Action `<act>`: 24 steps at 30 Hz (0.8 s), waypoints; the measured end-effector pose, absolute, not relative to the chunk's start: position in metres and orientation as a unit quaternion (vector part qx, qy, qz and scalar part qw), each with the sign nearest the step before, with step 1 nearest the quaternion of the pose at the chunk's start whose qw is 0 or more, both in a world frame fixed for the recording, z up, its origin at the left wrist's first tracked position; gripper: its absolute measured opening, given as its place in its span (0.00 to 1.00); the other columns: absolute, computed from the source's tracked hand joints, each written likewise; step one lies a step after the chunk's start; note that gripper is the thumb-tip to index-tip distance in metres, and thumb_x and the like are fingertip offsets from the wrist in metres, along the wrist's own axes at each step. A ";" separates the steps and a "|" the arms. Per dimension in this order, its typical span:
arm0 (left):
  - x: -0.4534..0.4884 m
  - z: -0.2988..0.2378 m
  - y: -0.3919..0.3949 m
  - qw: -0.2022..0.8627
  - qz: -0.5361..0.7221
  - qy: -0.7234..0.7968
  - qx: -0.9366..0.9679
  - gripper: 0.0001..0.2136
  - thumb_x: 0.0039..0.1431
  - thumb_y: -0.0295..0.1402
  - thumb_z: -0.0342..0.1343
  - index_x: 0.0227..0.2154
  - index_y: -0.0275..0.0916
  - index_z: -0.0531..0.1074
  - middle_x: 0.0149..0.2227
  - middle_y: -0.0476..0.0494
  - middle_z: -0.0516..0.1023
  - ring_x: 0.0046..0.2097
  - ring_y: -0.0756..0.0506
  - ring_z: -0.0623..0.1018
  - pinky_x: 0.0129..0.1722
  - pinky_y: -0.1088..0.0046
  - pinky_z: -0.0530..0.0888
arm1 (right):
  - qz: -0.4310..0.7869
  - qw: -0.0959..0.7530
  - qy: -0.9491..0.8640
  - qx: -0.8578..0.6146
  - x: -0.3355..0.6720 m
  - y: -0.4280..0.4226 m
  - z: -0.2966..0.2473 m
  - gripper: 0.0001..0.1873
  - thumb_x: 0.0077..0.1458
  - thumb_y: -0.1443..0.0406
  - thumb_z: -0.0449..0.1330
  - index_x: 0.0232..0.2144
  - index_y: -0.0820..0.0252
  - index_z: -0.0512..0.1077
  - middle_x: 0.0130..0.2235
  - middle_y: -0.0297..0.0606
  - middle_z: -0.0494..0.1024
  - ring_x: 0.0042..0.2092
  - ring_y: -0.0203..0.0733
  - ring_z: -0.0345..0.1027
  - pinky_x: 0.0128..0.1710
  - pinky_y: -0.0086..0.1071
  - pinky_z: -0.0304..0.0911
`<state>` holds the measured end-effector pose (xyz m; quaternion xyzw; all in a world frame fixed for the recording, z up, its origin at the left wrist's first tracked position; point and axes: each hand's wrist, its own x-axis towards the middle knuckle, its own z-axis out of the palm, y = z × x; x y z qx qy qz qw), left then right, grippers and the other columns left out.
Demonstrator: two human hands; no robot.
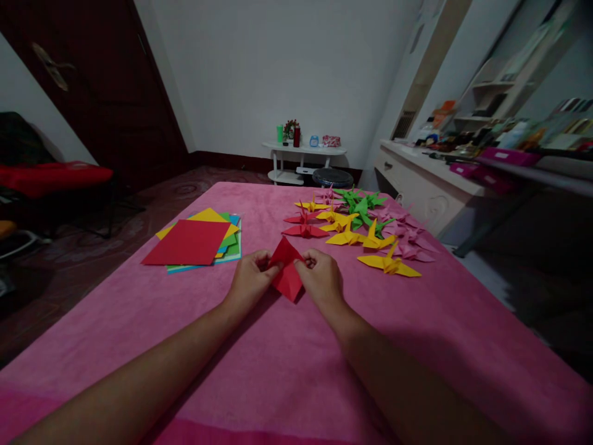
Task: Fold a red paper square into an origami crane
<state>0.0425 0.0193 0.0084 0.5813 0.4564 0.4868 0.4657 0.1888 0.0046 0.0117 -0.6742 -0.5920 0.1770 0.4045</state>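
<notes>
A folded piece of red origami paper [288,275], roughly diamond-shaped with creases, is held just above the pink cloth. My left hand [254,273] pinches its left side, thumb on the front face. On the opposite edge, my right hand [321,275] grips with thumb and curled fingers. Beyond the hands stand two red paper cranes [306,230]. Yellow paper cranes [389,264] lie to the right, with green paper cranes [362,204] and pink paper cranes [407,238] grouped behind and beside them. To the left is a red paper sheet [188,242] on top of several coloured sheets.
The pink cloth [259,383] covers the table. A white side table [303,149] holding a red flask and small items stands by the far wall. A cluttered dresser [417,176] is on the right; a red chair [55,176] and dark door [92,80] are on the left.
</notes>
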 end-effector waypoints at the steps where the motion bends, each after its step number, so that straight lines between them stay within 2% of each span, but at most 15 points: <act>1: 0.041 0.006 0.022 0.473 0.481 0.461 0.576 0.07 0.45 0.32 0.59 0.26 0.33 0.72 0.25 0.49 0.75 0.26 0.50 0.72 0.26 0.78 0.67 | 0.180 0.384 -0.593 -0.685 0.190 0.007 0.011 0.07 0.49 0.61 0.56 0.23 0.55 0.71 0.22 0.30 0.72 0.26 0.37 0.64 0.24 0.28 0.51; 6: 0.037 -0.004 0.032 0.468 0.448 0.467 0.601 0.08 0.45 0.32 0.56 0.28 0.33 0.74 0.28 0.45 0.78 0.28 0.48 0.76 0.28 0.76 0.70 | 0.169 0.326 -0.605 -0.707 0.194 0.012 0.013 0.07 0.47 0.60 0.57 0.22 0.55 0.71 0.22 0.30 0.72 0.24 0.36 0.62 0.23 0.28 0.46; 13: 0.035 -0.007 0.036 0.398 0.406 0.488 0.663 0.14 0.44 0.24 0.49 0.35 0.35 0.75 0.32 0.44 0.80 0.31 0.46 0.78 0.28 0.75 0.71 | 0.125 0.257 -0.619 -0.732 0.193 0.012 0.017 0.08 0.46 0.60 0.57 0.22 0.55 0.72 0.22 0.32 0.73 0.25 0.36 0.62 0.24 0.29 0.44; 19: 0.035 -0.001 0.033 0.320 0.374 0.511 0.705 0.12 0.44 0.23 0.48 0.31 0.35 0.74 0.28 0.46 0.79 0.28 0.48 0.76 0.25 0.78 0.67 | 0.109 0.242 -0.628 -0.732 0.193 0.011 0.016 0.08 0.46 0.60 0.56 0.22 0.54 0.72 0.22 0.31 0.73 0.26 0.36 0.63 0.25 0.30 0.44; 24: 0.035 0.002 0.032 0.294 0.357 0.524 0.715 0.15 0.44 0.23 0.48 0.35 0.35 0.74 0.28 0.47 0.78 0.27 0.49 0.75 0.24 0.78 0.65 | 0.099 0.243 -0.635 -0.727 0.193 0.010 0.016 0.08 0.46 0.60 0.56 0.20 0.55 0.71 0.22 0.31 0.72 0.25 0.36 0.62 0.24 0.30 0.44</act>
